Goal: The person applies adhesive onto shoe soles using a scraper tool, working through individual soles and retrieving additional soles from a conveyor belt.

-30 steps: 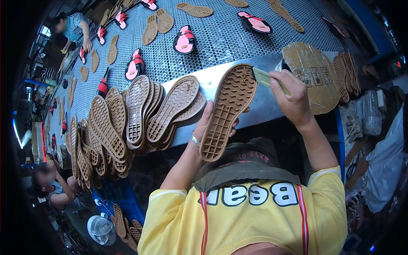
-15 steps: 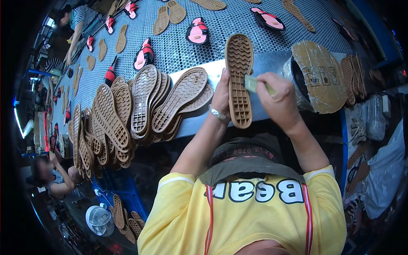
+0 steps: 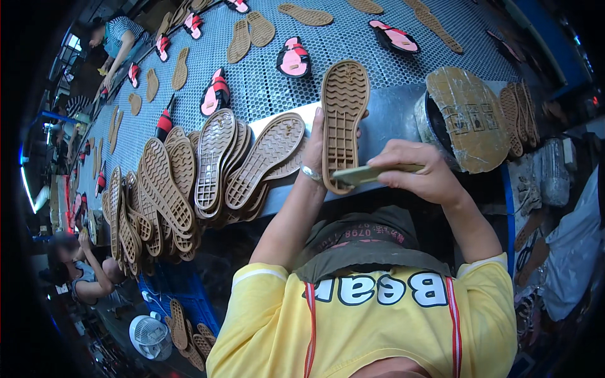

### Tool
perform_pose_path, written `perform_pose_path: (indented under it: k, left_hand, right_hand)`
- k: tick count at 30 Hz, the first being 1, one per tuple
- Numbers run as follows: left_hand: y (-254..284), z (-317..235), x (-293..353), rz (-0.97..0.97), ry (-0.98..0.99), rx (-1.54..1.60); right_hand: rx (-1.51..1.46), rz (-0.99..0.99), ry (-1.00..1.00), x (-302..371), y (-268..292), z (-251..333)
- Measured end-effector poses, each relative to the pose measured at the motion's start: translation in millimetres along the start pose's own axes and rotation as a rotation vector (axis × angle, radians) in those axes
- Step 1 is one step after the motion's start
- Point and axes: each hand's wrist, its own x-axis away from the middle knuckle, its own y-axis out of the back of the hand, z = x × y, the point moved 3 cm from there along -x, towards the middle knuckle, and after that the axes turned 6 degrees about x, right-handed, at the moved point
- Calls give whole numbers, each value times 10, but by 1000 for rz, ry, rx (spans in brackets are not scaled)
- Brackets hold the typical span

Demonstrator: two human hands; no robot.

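A tan shoe sole [image 3: 345, 113] stands nearly upright in my left hand [image 3: 314, 150], its zigzag and grid tread facing me. The fingers wrap around its back and edges. My right hand [image 3: 425, 171] is closed on a pale green flat-handled brush [image 3: 372, 174], whose tip touches the grid at the sole's near end. To the left, stacked brown soles [image 3: 214, 157] lie along the metal table edge, and one glossy sole [image 3: 265, 160] rests on top of the pile nearest my left hand.
A round bucket [image 3: 435, 123] with a taped cardboard cover [image 3: 469, 120] stands right of my right hand, more soles [image 3: 520, 116] beside it. Beyond runs a perforated belt [image 3: 258, 82] carrying soles and pink-black sandals [image 3: 294, 58]. Co-workers [image 3: 120, 47] sit at far left; a white fan [image 3: 150, 336] stands below.
The brush has moved from the sole's middle down to its near end, its handle now lying more level. The sole has shifted slightly left and toward me. Belt items have moved slightly.
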Motion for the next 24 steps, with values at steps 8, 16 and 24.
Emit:
perform_pose_path:
  k: [8, 16, 24]
  left_hand:
    - [-188, 149, 263, 54, 114, 67]
    - [-10, 132, 198, -68, 156, 12]
    - [103, 0, -164, 66, 82, 120]
  right_hand:
    - [-80, -325, -247, -260, 517, -569]
    - [539, -387, 195, -259, 256, -390]
    - [399, -72, 332, 208, -444, -73]
